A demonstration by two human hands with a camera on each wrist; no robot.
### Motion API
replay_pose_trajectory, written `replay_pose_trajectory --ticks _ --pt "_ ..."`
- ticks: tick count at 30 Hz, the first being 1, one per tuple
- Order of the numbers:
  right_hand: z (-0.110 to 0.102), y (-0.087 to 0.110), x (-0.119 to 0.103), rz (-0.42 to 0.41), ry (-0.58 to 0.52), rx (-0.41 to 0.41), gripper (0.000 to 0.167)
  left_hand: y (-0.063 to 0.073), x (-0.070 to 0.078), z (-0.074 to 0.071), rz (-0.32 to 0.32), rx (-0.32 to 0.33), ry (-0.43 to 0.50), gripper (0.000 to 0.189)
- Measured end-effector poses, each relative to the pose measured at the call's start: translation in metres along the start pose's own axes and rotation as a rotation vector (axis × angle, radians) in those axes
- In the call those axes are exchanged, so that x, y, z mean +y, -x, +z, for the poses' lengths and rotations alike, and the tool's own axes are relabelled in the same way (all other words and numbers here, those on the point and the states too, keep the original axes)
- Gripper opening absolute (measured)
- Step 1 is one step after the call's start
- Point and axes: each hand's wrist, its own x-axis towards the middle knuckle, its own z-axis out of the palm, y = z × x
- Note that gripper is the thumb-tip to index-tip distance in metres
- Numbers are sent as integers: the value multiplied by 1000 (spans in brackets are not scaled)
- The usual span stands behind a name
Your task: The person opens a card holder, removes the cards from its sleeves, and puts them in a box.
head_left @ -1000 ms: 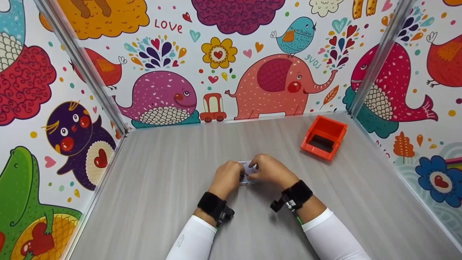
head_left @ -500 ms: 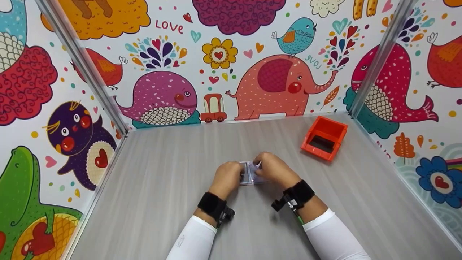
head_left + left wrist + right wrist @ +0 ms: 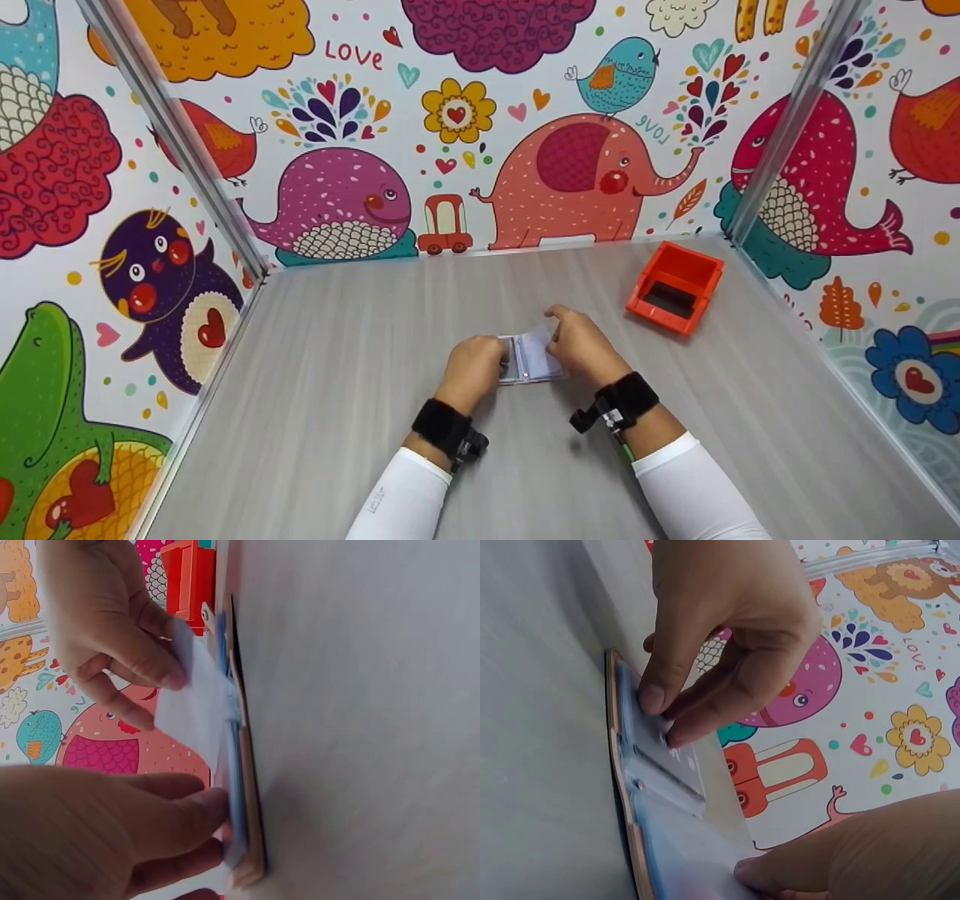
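Note:
A small card holder (image 3: 523,360) with clear plastic sleeves and a tan cover lies spread on the table. My left hand (image 3: 472,367) holds its left half, thumb and forefinger tips at the sleeves, as the right wrist view shows from the far side, where this left hand (image 3: 735,622) is at the top. A translucent sleeve (image 3: 196,701) stands tilted up from the right half. My right hand (image 3: 589,345) is at that sleeve's outer edge, its thumb touching it and its forefinger spread away. In the left wrist view, this right hand (image 3: 112,630) partly overlaps the sleeve.
An orange-red bin (image 3: 679,289) with a dark patch inside stands at the back right of the grey table (image 3: 337,375). Printed panels (image 3: 450,45) with cartoon animals wall in the back and both sides. Each wrist wears a black strap (image 3: 442,424) with a camera.
My right hand has moved right and away from the left hand, carrying a sleeve over. Its forefinger has straightened, and more of the card holder shows. My left hand has stayed put.

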Motion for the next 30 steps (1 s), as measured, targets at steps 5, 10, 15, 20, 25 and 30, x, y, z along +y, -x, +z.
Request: replay_pose_trajectory --ticks 5,10,15,20,25,30 --pt "3 -2 10 -3 -1 1 58 0 1 0 -7 -8 -2 12" --pt "6 -4 13 21 2 -11 58 0 1 0 -3 -13 -16 11" --pt "8 -3 10 32 48 8 55 0 1 -1 0 -16 -16 11" --pt "11 -3 3 -40 34 0 39 -1 1 1 -5 -14 -16 12" --pt "15 -2 -3 -131 -44 -56 25 -1 1 0 -18 -25 -2 11" --pt "18 -2 -3 -142 -32 -78 21 -1 3 -2 -24 -37 16 11"
